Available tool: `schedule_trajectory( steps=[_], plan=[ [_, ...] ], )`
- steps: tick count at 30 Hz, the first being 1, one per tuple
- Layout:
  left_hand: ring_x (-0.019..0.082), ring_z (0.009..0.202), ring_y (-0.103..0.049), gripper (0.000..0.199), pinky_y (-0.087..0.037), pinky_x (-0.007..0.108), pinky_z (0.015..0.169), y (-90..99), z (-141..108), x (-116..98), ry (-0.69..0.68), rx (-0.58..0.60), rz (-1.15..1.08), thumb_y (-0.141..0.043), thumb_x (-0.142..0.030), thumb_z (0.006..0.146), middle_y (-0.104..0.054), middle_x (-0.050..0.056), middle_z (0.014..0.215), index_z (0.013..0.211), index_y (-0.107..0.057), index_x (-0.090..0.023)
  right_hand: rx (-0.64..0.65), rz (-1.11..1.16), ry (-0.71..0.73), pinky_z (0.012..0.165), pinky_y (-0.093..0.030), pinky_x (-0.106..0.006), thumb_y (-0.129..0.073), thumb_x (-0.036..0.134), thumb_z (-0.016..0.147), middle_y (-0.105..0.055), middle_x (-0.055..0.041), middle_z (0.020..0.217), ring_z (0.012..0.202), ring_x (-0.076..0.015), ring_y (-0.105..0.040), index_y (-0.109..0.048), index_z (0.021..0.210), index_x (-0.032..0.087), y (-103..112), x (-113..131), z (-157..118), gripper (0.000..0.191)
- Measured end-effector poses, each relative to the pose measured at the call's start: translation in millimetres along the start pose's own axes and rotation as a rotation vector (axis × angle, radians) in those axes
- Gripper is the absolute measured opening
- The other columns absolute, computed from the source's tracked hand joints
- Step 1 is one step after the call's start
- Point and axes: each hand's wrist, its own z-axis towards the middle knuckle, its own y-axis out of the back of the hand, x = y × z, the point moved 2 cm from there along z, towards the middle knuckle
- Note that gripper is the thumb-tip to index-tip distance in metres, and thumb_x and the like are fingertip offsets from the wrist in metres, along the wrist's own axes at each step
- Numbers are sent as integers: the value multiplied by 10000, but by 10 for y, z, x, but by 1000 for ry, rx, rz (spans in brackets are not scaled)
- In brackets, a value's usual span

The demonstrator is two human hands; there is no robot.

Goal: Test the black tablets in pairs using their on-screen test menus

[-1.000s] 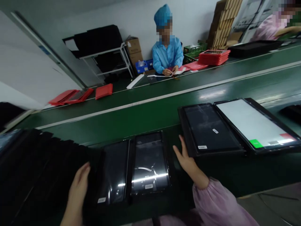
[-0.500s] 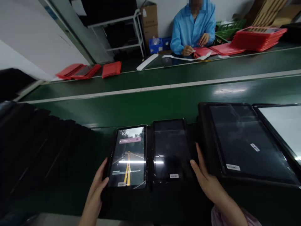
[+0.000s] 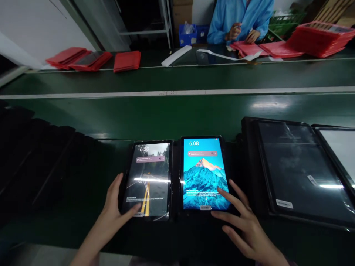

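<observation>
Two tablets lie side by side in front of me, both with their screens lit. The left tablet (image 3: 154, 177) displays a road picture and 6:20. On the right tablet (image 3: 203, 173) there is a blue mountain picture and 6:08, with a small white label at its lower edge. My left hand (image 3: 111, 208) lies along the left tablet's left side, fingers at the edge and thumb stretched over the lower screen. Spread fingers of my right hand (image 3: 245, 225) reach over the right tablet's lower right part, one fingertip at its screen. Neither hand is closed round a tablet.
Larger dark tablets (image 3: 299, 173) lie at the right, one with a pale screen (image 3: 340, 147) beside them. Black stacked items (image 3: 41, 159) stand at the left. Across the green bench (image 3: 172, 118), a person in blue (image 3: 241, 18) handles red sleeves (image 3: 248, 48); more red sleeves (image 3: 127, 61) lie leftward.
The right tablet's screen has gone from dark to lit. My right hand has moved from its right edge onto its lower front. My left thumb has swung over the left screen.
</observation>
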Motion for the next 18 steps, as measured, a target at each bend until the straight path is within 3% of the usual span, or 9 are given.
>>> schedule_trajectory(
  steps=[4, 6, 8, 10, 12, 15, 18],
  plan=[
    [422, 1674, -319, 844, -228, 592, 1378, 0, 299, 65, 138, -162, -276, -779, -651, 841, -523, 119, 1704, 1580, -579, -298, 10, -58, -13, 1170, -604, -421, -587, 325, 1086, -402, 46, 1794, 1739, -291, -170, -849, 1212, 339, -56, -3, 20, 290],
    [400, 1659, -361, 702, -232, 561, 1387, 36, 388, 151, 144, -148, -393, -748, -652, 863, -621, 78, 1626, 1471, -675, -309, 5, -106, -64, 1131, -629, -428, -588, 267, 1082, -398, 37, 1797, 1737, -301, -181, -803, 1331, 375, -108, -13, 22, 346],
    [396, 1648, -384, 659, -268, 540, 1384, 57, 402, 209, 116, -131, -457, -743, -669, 857, -665, 56, 1584, 1409, -719, -310, -26, -145, -136, 1101, -642, -433, -563, 254, 1093, -379, 10, 1808, 1733, -301, -199, -653, 1544, 387, -156, -24, 18, 479],
    [396, 1647, -386, 696, -305, 521, 1375, 43, 354, 210, 63, -130, -507, -732, -701, 853, -658, 57, 1599, 1425, -715, -305, -55, -152, -201, 1107, -632, -442, -524, 303, 1116, -348, -11, 1823, 1728, -294, -219, -448, 1700, 367, -187, -30, 9, 592],
    [416, 1646, -381, 800, -313, 527, 1373, 3, 285, 171, 26, -149, -546, -717, -750, 844, -624, 82, 1639, 1493, -675, -284, -77, -133, -233, 1140, -603, -446, -495, 348, 1131, -333, -6, 1829, 1719, -290, -247, -359, 1739, 367, -199, -29, -2, 623],
    [456, 1632, -394, 953, -337, 566, 1361, -58, 229, 112, 25, -149, -549, -745, -813, 790, -586, 110, 1673, 1567, -615, -276, -88, -95, -218, 1193, -546, -437, -483, 344, 1135, -346, 25, 1820, 1712, -275, -262, -431, 1697, 389, -196, -29, -1, 566],
    [440, 1635, -394, 962, -371, 554, 1348, -71, 261, 82, 8, -145, -541, -782, -829, 753, -611, 95, 1647, 1539, -634, -295, -83, -78, -177, 1241, -488, -435, -485, 329, 1133, -402, 7, 1788, 1709, -258, -262, -558, 1605, 344, -196, -61, 37, 478]
  ],
)
